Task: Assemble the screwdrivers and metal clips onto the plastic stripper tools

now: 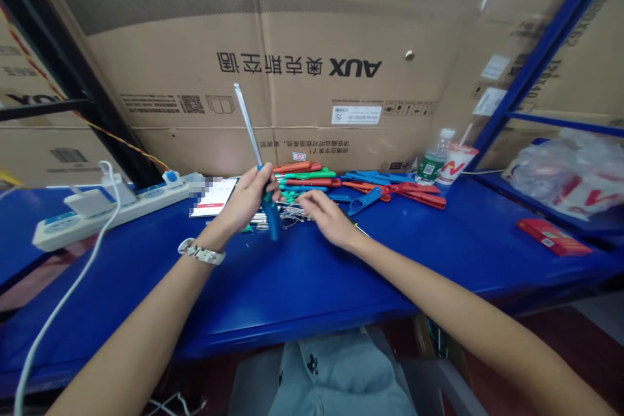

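My left hand (251, 198) is closed around the blue handle of a screwdriver-like tool (250, 127). Its long metal shaft points up and slightly left, and the handle end hangs below my fist. To the right, my right hand (325, 216) is at a pile of small metal parts (292, 213), with its fingers loosely bent and apart. Nothing shows in that hand, though its fingertips are partly hard to make out. Behind both hands lie red and green plastic handles (312, 175), and blue plastic pieces (365, 200) spread to the right.
On the blue table (234, 312), a white power strip (141, 198) with chargers and a cable is at left. A lit screen (214, 197) lies behind my left hand. A bottle (431, 159), a cup (457, 162) and a red box (553, 237) stand at right. Cardboard (292, 26) walls the back.
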The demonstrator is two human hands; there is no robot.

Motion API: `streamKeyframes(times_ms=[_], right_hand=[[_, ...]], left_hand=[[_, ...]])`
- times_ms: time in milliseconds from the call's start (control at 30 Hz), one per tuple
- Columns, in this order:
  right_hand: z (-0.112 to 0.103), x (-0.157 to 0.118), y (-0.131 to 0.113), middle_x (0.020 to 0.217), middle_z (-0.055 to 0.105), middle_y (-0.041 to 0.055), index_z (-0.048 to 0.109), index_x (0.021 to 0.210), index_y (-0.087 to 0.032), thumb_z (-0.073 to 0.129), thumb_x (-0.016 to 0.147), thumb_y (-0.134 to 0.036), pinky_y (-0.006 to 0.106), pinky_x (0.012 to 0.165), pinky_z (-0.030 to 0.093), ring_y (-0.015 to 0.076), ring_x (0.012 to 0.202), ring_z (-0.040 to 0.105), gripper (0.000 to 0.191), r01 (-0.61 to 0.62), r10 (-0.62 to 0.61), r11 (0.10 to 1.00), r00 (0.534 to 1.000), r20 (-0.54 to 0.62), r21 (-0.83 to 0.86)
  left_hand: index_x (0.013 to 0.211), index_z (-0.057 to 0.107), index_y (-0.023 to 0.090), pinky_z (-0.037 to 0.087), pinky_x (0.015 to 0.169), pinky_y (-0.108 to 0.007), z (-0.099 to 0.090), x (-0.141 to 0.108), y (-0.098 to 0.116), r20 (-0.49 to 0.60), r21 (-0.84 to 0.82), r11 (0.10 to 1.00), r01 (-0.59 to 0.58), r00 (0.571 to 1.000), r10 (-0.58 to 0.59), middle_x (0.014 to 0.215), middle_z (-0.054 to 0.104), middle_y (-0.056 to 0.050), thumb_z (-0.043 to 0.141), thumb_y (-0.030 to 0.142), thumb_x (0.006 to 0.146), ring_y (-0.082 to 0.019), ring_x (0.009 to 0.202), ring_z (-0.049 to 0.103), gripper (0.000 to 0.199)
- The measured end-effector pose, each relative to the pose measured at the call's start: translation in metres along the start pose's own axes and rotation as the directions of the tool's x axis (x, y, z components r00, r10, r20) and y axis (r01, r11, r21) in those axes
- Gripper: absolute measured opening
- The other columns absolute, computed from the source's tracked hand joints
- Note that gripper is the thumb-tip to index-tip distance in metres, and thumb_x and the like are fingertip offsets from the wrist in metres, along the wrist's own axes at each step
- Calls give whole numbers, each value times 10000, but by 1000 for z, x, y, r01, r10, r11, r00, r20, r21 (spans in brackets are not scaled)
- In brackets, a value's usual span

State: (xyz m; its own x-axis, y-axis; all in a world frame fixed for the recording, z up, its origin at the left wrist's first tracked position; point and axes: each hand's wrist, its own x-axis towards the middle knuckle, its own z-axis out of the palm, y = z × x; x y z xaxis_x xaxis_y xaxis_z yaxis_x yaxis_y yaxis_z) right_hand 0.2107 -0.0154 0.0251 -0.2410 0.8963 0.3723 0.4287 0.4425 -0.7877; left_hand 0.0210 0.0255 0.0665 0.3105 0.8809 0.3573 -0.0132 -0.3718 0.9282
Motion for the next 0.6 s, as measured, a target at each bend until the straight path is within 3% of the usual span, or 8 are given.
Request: streamKeyframes(times_ms=[133, 267, 467, 600], right_hand=[[-6, 19, 12, 847, 679, 20, 621, 903, -175, 539, 952, -263, 298, 735, 477, 158, 747, 602, 130, -17, 18, 1000, 999, 36, -20], [1, 31, 11, 789, 694, 24, 669, 827, -152, 578, 877, -130, 287, 719, 441, 146, 710, 584, 106, 42, -28, 987, 995, 92, -158], [19, 25, 1, 859, 722, 33, 704, 828, -178, 627, 861, -144, 310, 771, 426, 176, 812, 615, 91, 166, -113, 916, 980, 163, -364], [13, 21, 5, 833, 718, 35, 691, 804, -175, 612, 862, -148, 311, 746, 419, 176, 779, 601, 102, 125, -88, 917, 990, 113, -379]], left_hand=[[799, 408, 235, 293, 445, -250, -25, -12, -2, 114, 288, 958, 4, 993, -39, 589, 306, 70, 465, 510, 990, -103, 467, 304, 340], [770, 461, 218, 345, 540, -284, -35, -20, -5, 234, 649, 745, -157, 972, 1, 630, 461, 21, 428, 440, 993, -144, 562, 430, 316], [727, 436, 226, 356, 599, -326, -47, -22, -13, 210, 827, 549, -121, 972, -103, 663, 539, -20, 394, 384, 994, -190, 601, 498, 313], [723, 439, 227, 344, 568, -320, -51, -26, -19, 201, 877, 469, -106, 967, -158, 649, 548, -30, 395, 363, 1003, -193, 574, 504, 314]])
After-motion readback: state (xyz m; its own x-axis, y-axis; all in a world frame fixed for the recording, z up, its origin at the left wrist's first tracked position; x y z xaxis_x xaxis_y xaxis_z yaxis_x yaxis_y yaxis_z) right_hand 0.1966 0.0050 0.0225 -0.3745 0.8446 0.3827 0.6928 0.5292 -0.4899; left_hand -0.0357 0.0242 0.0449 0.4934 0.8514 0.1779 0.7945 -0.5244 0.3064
